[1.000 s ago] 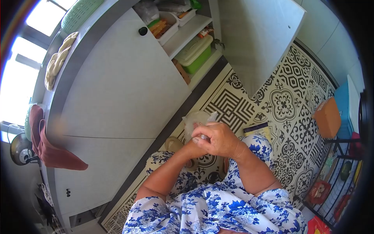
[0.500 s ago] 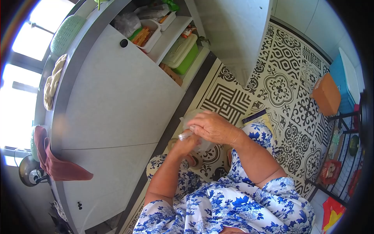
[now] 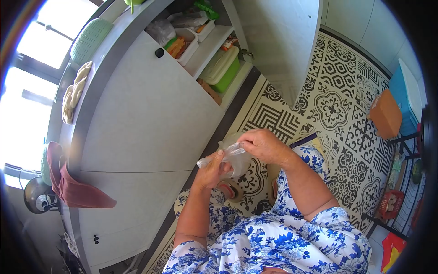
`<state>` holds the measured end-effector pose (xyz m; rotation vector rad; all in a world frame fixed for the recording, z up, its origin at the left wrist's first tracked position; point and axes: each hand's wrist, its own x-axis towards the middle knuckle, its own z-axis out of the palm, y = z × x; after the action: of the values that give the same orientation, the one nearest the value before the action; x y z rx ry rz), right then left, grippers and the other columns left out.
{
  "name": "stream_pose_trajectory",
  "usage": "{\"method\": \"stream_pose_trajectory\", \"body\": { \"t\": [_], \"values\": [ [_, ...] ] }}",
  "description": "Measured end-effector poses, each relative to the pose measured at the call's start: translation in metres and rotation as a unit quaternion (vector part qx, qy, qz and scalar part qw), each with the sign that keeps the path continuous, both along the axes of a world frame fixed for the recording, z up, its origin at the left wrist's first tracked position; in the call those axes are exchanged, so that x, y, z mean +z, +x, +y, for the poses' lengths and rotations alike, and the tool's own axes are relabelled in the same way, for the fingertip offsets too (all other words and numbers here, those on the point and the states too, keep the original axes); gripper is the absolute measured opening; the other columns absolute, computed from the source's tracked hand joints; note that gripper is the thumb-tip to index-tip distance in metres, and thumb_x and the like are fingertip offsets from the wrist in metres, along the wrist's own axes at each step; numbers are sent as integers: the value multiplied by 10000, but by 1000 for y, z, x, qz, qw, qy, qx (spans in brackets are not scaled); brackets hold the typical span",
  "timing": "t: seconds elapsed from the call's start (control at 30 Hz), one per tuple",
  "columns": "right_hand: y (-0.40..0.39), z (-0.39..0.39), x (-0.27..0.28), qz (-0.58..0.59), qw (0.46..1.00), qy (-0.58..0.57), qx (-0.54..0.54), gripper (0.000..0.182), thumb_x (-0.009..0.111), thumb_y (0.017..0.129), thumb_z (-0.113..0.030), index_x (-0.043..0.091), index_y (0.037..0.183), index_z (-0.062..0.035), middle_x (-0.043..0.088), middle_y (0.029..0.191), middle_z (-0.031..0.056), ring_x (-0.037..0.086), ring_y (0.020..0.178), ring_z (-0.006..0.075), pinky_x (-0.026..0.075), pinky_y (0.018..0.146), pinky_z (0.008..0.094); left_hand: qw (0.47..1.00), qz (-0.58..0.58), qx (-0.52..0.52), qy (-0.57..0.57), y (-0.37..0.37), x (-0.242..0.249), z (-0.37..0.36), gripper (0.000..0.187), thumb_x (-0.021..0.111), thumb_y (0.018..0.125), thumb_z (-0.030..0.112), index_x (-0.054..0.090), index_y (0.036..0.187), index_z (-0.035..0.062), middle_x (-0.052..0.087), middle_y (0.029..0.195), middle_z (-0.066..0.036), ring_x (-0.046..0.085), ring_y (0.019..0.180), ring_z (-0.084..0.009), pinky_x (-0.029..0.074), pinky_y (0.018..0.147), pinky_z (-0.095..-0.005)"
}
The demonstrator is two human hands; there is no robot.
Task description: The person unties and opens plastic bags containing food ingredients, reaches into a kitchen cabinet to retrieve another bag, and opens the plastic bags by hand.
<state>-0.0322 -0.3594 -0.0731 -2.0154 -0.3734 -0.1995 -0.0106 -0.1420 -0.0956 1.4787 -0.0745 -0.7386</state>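
A clear, whitish plastic bag [image 3: 239, 165] hangs between my two hands, above the patterned floor and in front of my knees. My left hand [image 3: 211, 171] has its thumb pressed on the gathered top of the bag, with a twisted bit sticking out on the left. At the upper right of the bag, my right hand [image 3: 264, 147] pinches its edge between thumb and fingers. What the bag contains, if anything, I cannot make out.
Ahead, a cupboard stands with its door [image 3: 276, 41] swung out; its shelves hold white trays [image 3: 188, 51] and a green box [image 3: 226, 75]. A yellowish packet [image 3: 315, 142] lies by my right knee. Right are an orange box [image 3: 385, 114] and a wire rack [image 3: 404, 196].
My hands, close together over the bag before, have moved apart, the right one to the right. The bag's top is now stretched between them. The view has shifted slightly.
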Motion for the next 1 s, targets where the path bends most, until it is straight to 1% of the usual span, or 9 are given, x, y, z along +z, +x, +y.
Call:
{"method": "stream_pose_trajectory", "body": {
  "t": [0.07,0.2,0.37,0.4,0.47,0.57,0.67,0.83,1.0],
  "values": [
    [-4,-2,12,126,990,60,9,178,575,809,-102,655,947,-23,624,702,74,597,633,145,474,608,273,996,20,38,-76,-1,3,-3,381,534,907,367,592,980,-3,557,697,-47,475,618,-130,413,633,-266],
    [-8,-4,16,206,968,103,103,179,558,818,-88,658,951,-21,618,681,52,574,600,99,466,587,238,990,17,75,-122,-1,9,0,343,617,862,275,607,1004,-38,591,760,-56,503,692,-124,397,667,-259],
    [-10,-8,19,177,961,-19,209,226,564,808,-122,643,985,-7,654,795,91,617,692,159,491,653,273,995,-5,72,-64,0,2,9,206,676,789,87,643,954,-32,642,855,-106,544,705,-160,434,671,-270],
    [-9,-6,17,177,962,-18,208,226,564,808,-122,643,985,-7,654,795,91,617,692,159,491,653,273,995,-5,71,-63,-1,2,9,206,676,789,87,643,954,-32,642,855,-106,544,705,-160,434,671,-270],
    [-6,1,6,101,992,38,64,297,546,797,-117,607,1073,-25,639,969,141,625,838,214,488,755,318,997,-30,55,-34,-4,3,6,176,668,782,45,640,937,-34,645,854,-106,557,728,-161,445,690,-272],
    [2,9,-8,28,992,67,104,351,517,799,-105,562,1140,-37,595,1083,168,595,957,264,460,845,351,997,-72,15,14,-10,9,-2,140,639,805,33,640,934,-20,628,829,-48,566,751,-110,461,712,-245],
    [-2,20,1,129,977,28,166,370,509,802,-118,546,1164,-51,595,1081,173,556,1025,299,426,896,368,990,-135,-15,41,-15,16,-7,144,631,804,3,637,947,5,635,866,-40,565,805,-96,458,740,-232],
    [0,23,0,108,982,-1,153,348,561,753,-122,585,1089,-36,606,1051,165,555,1006,308,427,880,377,980,-194,3,33,-16,9,-6,184,647,789,-10,628,968,28,630,875,-16,561,802,-81,453,729,-229],
    [3,29,-14,88,993,22,81,279,524,733,-95,606,991,-27,646,857,167,615,816,326,479,748,382,937,-333,32,104,-18,6,-14,251,634,788,-27,604,1025,51,653,900,-51,606,809,-110,480,734,-254]
  ]
}}
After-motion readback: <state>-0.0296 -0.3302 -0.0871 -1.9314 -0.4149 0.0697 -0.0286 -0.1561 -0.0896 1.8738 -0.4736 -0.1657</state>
